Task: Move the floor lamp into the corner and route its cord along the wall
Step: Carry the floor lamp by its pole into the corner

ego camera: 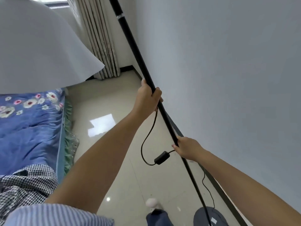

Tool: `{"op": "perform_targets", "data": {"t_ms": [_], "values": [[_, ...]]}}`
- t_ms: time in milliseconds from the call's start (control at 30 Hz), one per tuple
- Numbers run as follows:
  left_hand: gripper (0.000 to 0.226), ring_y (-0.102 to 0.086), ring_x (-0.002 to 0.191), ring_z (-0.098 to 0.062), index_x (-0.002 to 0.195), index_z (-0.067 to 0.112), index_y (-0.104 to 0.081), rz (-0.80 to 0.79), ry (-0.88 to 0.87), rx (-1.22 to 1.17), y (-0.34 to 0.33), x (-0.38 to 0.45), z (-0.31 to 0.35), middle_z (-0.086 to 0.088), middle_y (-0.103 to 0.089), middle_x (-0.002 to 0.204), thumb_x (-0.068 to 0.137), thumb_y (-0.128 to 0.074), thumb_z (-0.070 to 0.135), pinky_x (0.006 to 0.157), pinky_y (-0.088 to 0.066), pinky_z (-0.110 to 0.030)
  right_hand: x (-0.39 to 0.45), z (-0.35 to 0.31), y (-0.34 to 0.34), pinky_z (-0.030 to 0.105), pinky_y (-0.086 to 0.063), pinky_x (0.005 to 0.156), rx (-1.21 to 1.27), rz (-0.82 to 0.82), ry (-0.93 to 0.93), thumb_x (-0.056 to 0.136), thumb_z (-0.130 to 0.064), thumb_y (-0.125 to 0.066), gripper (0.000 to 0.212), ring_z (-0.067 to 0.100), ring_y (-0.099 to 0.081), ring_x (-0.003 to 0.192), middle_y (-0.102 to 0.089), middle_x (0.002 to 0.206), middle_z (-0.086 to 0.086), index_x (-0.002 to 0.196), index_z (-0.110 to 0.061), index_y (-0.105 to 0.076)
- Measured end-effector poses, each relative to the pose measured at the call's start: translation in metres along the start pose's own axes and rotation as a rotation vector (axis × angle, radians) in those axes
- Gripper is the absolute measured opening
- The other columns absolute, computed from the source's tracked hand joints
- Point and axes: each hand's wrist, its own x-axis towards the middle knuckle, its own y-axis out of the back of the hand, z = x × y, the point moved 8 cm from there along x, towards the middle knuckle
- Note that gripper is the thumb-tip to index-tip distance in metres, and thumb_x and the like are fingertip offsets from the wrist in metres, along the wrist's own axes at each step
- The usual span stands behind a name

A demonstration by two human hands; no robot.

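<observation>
Two hands are holding the floor lamp's black pole (135,46), so the carrying step looks to be in hand and the cord step is not yet done. The left hand (149,98) is closed around the pole higher up, near the middle of the view. The right hand (187,149) is closed around the pole lower down, toward 4 o'clock, with the fingers (175,146) curling over its near side. Both arms are reaching forward, the left one longer and higher. The pole is leaning, with its top going off at 12 o'clock and its round dark base (210,216) sitting low at 5 o'clock, just beside the white wall (228,79). I cannot tell if the base is touching the tile floor (117,98). The white lampshade (40,46) is filling the view at 10 o'clock. The black cord (147,137) is hanging in a loose loop between the hands, with its inline switch (162,157) dangling below. The corner by the striped curtain (99,38) is waiting ahead at 12 o'clock. A bed with a blue flowered quilt (31,121) is lying at 9 o'clock. Next, the lamp probably needs to go forward to that corner and stand straight, with care that the loose cord is not catching underfoot.
</observation>
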Motion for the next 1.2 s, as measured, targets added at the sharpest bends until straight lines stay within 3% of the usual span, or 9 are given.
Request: {"op": "perform_targets", "data": {"t_ms": [100,300,467,600,700,800,1000,1133,1200], "values": [[0.016,-0.044,0.019,0.004,0.09,0.011,-0.028,0.035,0.003,0.024,0.044,0.056,-0.016,-0.004,-0.052,0.056,0.094,-0.036,-0.002,0.021,-0.03,-0.006,0.064,-0.034,0.014,0.031,-0.037,0.062,0.001,-0.027,0.072,0.091,-0.025,-0.041,0.021,0.025,-0.048,0.068,-0.037,0.058,-0.006,0.075,-0.013,-0.035],[0.037,-0.045,0.02,0.004,0.071,0.026,-0.029,0.07,-0.008,0.057,0.122,0.18,-0.044,-0.004,-0.052,0.056,0.095,-0.036,-0.001,0.022,-0.031,-0.006,0.207,-0.091,0.05,0.032,-0.04,0.061,0.04,-0.058,0.154,0.09,-0.024,-0.044,0.021,0.025,-0.047,0.063,-0.037,0.057,-0.005,0.073,-0.014,-0.036],[0.024,-0.046,0.022,0.005,0.083,0.02,-0.03,0.13,-0.018,0.069,0.184,0.288,-0.075,-0.003,-0.052,0.055,0.096,-0.038,0.001,0.023,-0.034,-0.007,0.327,-0.136,0.084,0.026,-0.03,0.046,0.007,-0.066,0.217,0.09,-0.022,-0.044,0.04,0.018,-0.038,0.049,-0.036,0.054,-0.003,0.055,-0.024,-0.025],[0.029,-0.046,0.024,0.002,0.08,0.024,-0.03,0.164,-0.029,0.069,0.226,0.377,-0.112,-0.001,-0.051,0.052,0.095,-0.038,0.001,0.023,-0.034,-0.006,0.426,-0.162,0.103,0.023,-0.026,0.044,0.02,-0.077,0.224,0.09,-0.021,-0.045,0.038,0.011,-0.034,0.045,-0.036,0.053,-0.003,0.057,-0.025,-0.026],[0.031,-0.048,0.032,-0.011,0.077,0.026,-0.03,0.156,-0.044,0.061,0.254,0.451,-0.144,-0.001,-0.052,0.052,0.095,-0.038,0.002,0.024,-0.034,-0.007,0.508,-0.177,0.117,0.024,-0.028,0.044,0.01,-0.064,0.2,0.09,-0.022,-0.045,0.027,0.011,-0.036,0.047,-0.037,0.055,-0.004,0.065,-0.019,-0.034],[0.037,-0.05,0.029,0.0,0.073,0.031,-0.03,0.134,-0.034,0.031,0.282,0.526,-0.174,-0.001,-0.052,0.054,0.094,-0.038,0.003,0.025,-0.034,-0.007,0.59,-0.193,0.135,0.028,-0.033,0.049,-0.012,-0.065,0.18,0.09,-0.024,-0.044,0.023,0.016,-0.042,0.052,-0.039,0.057,-0.005,0.07,-0.019,-0.035],[0.036,-0.048,0.026,0.002,0.074,0.031,-0.03,0.097,-0.047,0.019,0.327,0.675,-0.203,-0.002,-0.052,0.055,0.095,-0.037,0.003,0.025,-0.036,-0.008,0.739,-0.217,0.187,0.032,-0.038,0.058,-0.008,-0.036,0.172,0.091,-0.025,-0.043,0.017,0.025,-0.048,0.061,-0.039,0.058,-0.005,0.08,-0.013,-0.037],[0.035,-0.053,0.048,-0.024,0.074,0.03,-0.029,0.104,-0.038,0.051,0.348,0.773,-0.219,0.001,-0.053,0.055,0.096,-0.038,0.004,0.029,-0.04,-0.016,0.834,-0.223,0.224,0.038,-0.041,0.062,-0.012,-0.018,0.177,0.09,-0.026,-0.044,0.02,0.033,-0.051,0.068,-0.045,0.062,0.002,0.078,-0.01,-0.038],[0.029,-0.054,0.049,-0.025,0.078,0.026,-0.031,0.108,-0.034,0.067,0.356,0.825,-0.23,0.001,-0.053,0.055,0.096,-0.037,0.005,0.031,-0.041,-0.017,0.887,-0.224,0.241,0.04,-0.041,0.063,-0.014,-0.002,0.18,0.09,-0.025,-0.044,0.021,0.036,-0.052,0.07,-0.049,0.07,0.01,0.078,-0.009,-0.038]]}}
